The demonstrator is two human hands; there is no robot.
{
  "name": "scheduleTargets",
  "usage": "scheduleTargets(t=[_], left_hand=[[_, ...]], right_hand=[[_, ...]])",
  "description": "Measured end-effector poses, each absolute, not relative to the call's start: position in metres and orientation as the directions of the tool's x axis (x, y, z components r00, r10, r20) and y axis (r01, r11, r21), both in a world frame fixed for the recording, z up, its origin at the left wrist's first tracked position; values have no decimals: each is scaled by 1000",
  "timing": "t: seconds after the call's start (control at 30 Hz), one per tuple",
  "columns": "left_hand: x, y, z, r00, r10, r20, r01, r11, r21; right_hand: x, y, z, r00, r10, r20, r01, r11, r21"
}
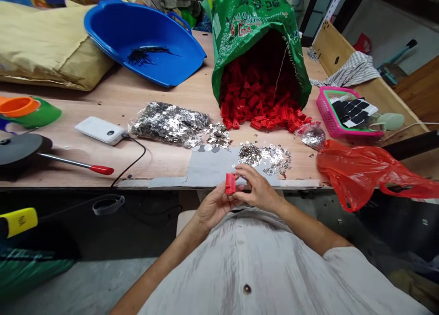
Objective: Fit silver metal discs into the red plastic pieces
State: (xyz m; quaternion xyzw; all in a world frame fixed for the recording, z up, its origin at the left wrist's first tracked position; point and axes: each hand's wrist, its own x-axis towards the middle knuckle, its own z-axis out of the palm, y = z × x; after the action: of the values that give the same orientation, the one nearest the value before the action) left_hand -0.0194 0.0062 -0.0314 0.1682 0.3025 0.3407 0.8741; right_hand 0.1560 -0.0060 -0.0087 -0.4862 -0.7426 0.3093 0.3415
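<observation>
Just in front of the table's edge, my left hand (216, 203) is closed around a small red plastic part (230, 184), which stands upright between the fingers. My right hand (257, 189) is beside it, thumb and fingertips curled in at the part's right side; whether they also pinch something small is too hard to see. Past my hands lie loose silver metal pieces (270, 156), on a grey sheet (206, 168) taped to the tabletop. Many similar red parts (254, 100) spill from an open green sack (219, 27) farther back.
A clear bag of silver pieces (171, 123) and a white power bank (100, 130) with a black cable lie left. Behind them sits a blue basin (164, 72) holding black strips. Rightward are a red plastic bag (360, 173), a pink basket (329, 116) and a lever tool's red handle (102, 169) far left.
</observation>
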Motion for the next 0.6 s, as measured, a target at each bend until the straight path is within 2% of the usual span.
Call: scheduleTargets(t=[0.13, 0.2, 0.27, 0.33, 0.43, 0.6], left_hand=[[-10, -4, -28, 579, 689, -435, -408, 708, 577], [-9, -5, -25, 571, 683, -455, -342, 702, 625], [-9, -5, -23, 559, 686, -466, -297, 690, 660], [-9, -5, -23, 545, 696, -468, -292, 680, 672], [-8, -4, -23, 530, 707, -469, -311, 676, 668], [-7, -4, -17, 518, 702, -489, -362, 698, 618]], right_hand=[[182, -16, -17, -340, 931, 132, 467, 288, -836], [203, -16, -19, -235, 967, 97, 516, 209, -830], [225, -14, -21, -61, 991, 115, 646, 127, -752], [243, -11, -25, 11, 992, 125, 776, 71, -627], [253, -8, -34, 7, 995, 100, 877, 42, -479], [246, -2, -44, -21, 995, 98, 928, 56, -369]])
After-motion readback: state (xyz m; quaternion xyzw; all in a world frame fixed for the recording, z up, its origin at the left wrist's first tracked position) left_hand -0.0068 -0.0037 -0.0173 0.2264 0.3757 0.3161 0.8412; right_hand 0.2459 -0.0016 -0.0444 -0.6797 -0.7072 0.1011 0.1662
